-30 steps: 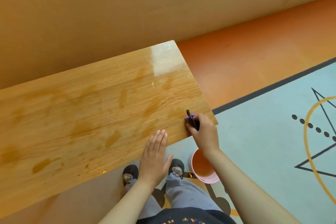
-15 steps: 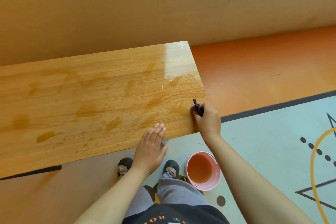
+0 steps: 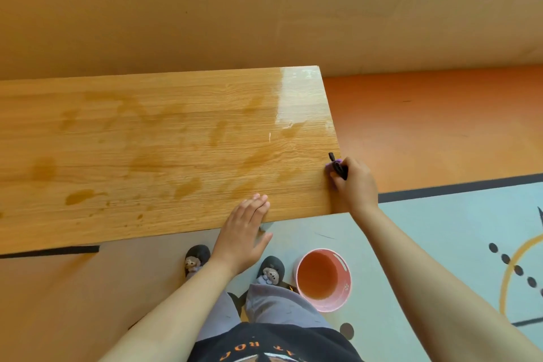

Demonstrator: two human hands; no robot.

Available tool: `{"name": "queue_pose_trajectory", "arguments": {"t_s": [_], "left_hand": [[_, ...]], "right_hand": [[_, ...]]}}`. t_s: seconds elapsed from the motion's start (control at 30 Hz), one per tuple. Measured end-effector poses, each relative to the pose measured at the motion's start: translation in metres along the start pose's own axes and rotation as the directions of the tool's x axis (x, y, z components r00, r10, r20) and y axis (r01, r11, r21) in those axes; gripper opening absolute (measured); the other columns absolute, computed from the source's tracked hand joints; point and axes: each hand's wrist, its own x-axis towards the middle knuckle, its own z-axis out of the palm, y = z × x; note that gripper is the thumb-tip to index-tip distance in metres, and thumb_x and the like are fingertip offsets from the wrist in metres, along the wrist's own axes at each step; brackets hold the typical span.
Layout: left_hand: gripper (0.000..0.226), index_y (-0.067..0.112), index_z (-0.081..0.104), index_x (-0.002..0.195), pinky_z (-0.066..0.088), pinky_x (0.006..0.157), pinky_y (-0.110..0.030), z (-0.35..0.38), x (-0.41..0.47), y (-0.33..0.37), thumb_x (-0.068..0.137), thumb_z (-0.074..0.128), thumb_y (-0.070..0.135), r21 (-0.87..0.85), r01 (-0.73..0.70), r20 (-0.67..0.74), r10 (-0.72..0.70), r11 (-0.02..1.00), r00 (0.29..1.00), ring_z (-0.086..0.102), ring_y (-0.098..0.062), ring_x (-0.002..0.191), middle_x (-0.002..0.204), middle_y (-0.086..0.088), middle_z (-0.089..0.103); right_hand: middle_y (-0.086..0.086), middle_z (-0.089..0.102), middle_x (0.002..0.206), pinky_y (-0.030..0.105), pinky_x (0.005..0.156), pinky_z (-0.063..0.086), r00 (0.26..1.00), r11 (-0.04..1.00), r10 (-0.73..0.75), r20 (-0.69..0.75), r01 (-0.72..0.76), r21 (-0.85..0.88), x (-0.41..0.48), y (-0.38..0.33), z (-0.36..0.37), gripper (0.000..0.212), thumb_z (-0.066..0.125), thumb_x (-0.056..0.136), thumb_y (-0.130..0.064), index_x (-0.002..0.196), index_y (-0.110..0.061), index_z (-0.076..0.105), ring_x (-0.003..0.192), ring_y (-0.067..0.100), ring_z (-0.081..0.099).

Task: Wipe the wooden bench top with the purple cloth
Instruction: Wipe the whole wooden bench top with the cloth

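Nearest the camera, a pink bowl [image 3: 323, 279] of orange-tinted liquid sits on the floor just right of the person's feet, below the bench's near edge. Above it, the left hand [image 3: 244, 232] lies flat, fingers together and extended, its fingertips [image 3: 260, 200] on the near edge of the bench [image 3: 147, 132] and the palm hanging off the edge; it holds nothing and seems only to steady the body. Farther out, the right hand [image 3: 357, 182] is closed around the cloth [image 3: 333, 166] at the bench's right end, pressing it against the edge there. Only a small purple bit shows at the fingers, with a dark strip or tag poking up beside it, so how the cloth is folded cannot be told. The step in hand looks like wiping along the right end of the top. Much remains, judging by the surface: darker wet streaks and blotches spread across the middle and left of the wood, and a glossy patch lies at the far right corner. The next move likely calls for drawing the cloth back onto the top and sweeping leftward over those marks with steady pressure, keeping it flat enough to cover more wood than the bunched grip now allows.
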Motion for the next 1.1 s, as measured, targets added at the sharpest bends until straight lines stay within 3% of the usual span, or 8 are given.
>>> {"name": "queue_pose_trajectory", "arguments": {"t_s": [0.1, 0.3, 0.4, 0.6, 0.73, 0.87, 0.97, 1.1], "left_hand": [[0.063, 0.01, 0.041, 0.143, 0.015, 0.118, -0.035, 0.0, -0.001, 0.0, 0.09, 0.054, 0.04, -0.014, 0.001, -0.002, -0.001, 1.0, 1.0, 0.026, -0.019, 0.143, 0.15, -0.003, 0.039], [0.065, 0.01, 0.039, 0.145, 0.013, 0.119, -0.032, -0.004, 0.0, -0.002, 0.09, 0.053, 0.041, -0.046, -0.004, 0.011, 0.005, 0.999, 1.0, 0.024, -0.019, 0.144, 0.152, -0.003, 0.036], [0.064, 0.011, 0.04, 0.145, 0.018, 0.119, -0.035, -0.004, 0.0, -0.003, 0.09, 0.053, 0.041, -0.049, -0.022, 0.01, 0.023, 0.999, 1.0, 0.024, -0.018, 0.144, 0.151, -0.002, 0.037], [0.065, 0.014, 0.036, 0.146, 0.016, 0.119, -0.035, -0.002, -0.001, -0.004, 0.09, 0.044, 0.047, -0.035, -0.006, 0.025, 0.007, 0.999, 1.0, 0.021, -0.015, 0.144, 0.152, 0.001, 0.035], [0.067, 0.015, 0.033, 0.147, 0.009, 0.118, -0.031, -0.003, 0.0, -0.004, 0.09, 0.041, 0.049, -0.013, 0.0, 0.048, 0.001, 1.0, 0.999, 0.017, -0.014, 0.145, 0.153, 0.002, 0.031], [0.067, 0.016, 0.032, 0.147, 0.007, 0.118, -0.028, -0.004, -0.001, -0.005, 0.09, 0.04, 0.05, -0.037, 0.016, 0.051, -0.015, 0.999, 0.999, 0.014, -0.013, 0.145, 0.155, 0.003, 0.029], [0.067, 0.016, 0.035, 0.147, 0.006, 0.117, -0.026, -0.005, 0.0, -0.003, 0.089, 0.04, 0.051, -0.066, 0.035, 0.047, -0.032, 0.997, 0.998, 0.014, -0.012, 0.145, 0.154, 0.003, 0.03], [0.064, 0.014, 0.04, 0.144, 0.012, 0.117, -0.029, -0.007, 0.001, -0.002, 0.09, 0.048, 0.046, -0.112, 0.044, 0.029, -0.041, 0.993, 0.999, 0.021, -0.015, 0.144, 0.151, 0.001, 0.036]], "right_hand": [[0.011, 0.061, 0.103, 0.034, 0.072, 0.04, 1.0, 1.0, 0.008, -0.006, -0.008, 0.015, 0.003, -0.026, 0.018, 0.023, 0.062, 0.089, -0.029, 0.1, -0.008, 0.061, 0.096, 0.03, 0.055], [0.006, 0.059, 0.093, 0.028, 0.062, 0.03, 0.91, 0.929, -0.365, 0.197, 0.371, 0.009, -0.032, -0.067, 0.049, 0.022, 0.065, 0.086, -0.03, 0.091, -0.01, 0.057, 0.087, 0.024, 0.052], [0.007, 0.061, 0.092, 0.029, 0.062, 0.028, 0.882, 0.91, -0.405, 0.242, 0.414, 0.016, -0.022, -0.049, 0.035, 0.025, 0.067, 0.083, -0.031, 0.09, -0.009, 0.059, 0.086, 0.025, 0.053], [0.009, 0.059, 0.086, 0.032, 0.061, 0.035, 0.993, 0.996, -0.093, 0.079, 0.091, 0.027, 0.041, -0.004, -0.003, 0.017, 0.067, 0.084, -0.023, 0.081, -0.013, 0.055, 0.083, 0.031, 0.056], [0.012, 0.063, 0.096, 0.031, 0.065, 0.039, 0.995, 0.995, 0.097, 0.013, -0.097, 0.009, 0.063, -0.024, 0.014, 0.019, 0.064, 0.086, -0.029, 0.092, -0.012, 0.058, 0.089, 0.032, 0.059], [0.008, 0.062, 0.095, 0.03, 0.065, 0.034, 0.982, 0.99, -0.131, 0.133, 0.122, 0.075, 0.037, -0.07, 0.041, 0.017, 0.066, 0.085, -0.027, 0.09, -0.012, 0.059, 0.086, 0.026, 0.056], [0.007, 0.062, 0.094, 0.032, 0.066, 0.036, 0.909, 0.939, -0.345, 0.235, 0.335, 0.08, 0.003, -0.089, 0.056, 0.018, 0.068, 0.082, -0.024, 0.088, -0.011, 0.057, 0.088, 0.026, 0.054], [0.003, 0.06, 0.094, 0.033, 0.066, 0.04, 0.845, 0.901, -0.43, 0.317, 0.422, 0.099, -0.008, -0.082, 0.052, 0.022, 0.068, 0.082, -0.031, 0.084, -0.014, 0.054, 0.09, 0.022, 0.054]]}}
